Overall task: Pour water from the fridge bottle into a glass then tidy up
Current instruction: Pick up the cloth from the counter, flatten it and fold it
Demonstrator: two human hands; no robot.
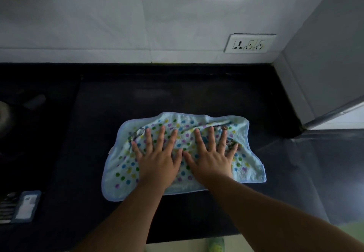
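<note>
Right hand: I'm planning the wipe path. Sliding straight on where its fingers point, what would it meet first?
The right hand lies flat on the dotted towel; beyond the towel's far edge the black counter looks free up to the white wall, depth unclear.

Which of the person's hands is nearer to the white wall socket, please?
Right. The right hand presses the dotted pale-blue towel below the white wall socket; the left hand lies farther left.
</note>
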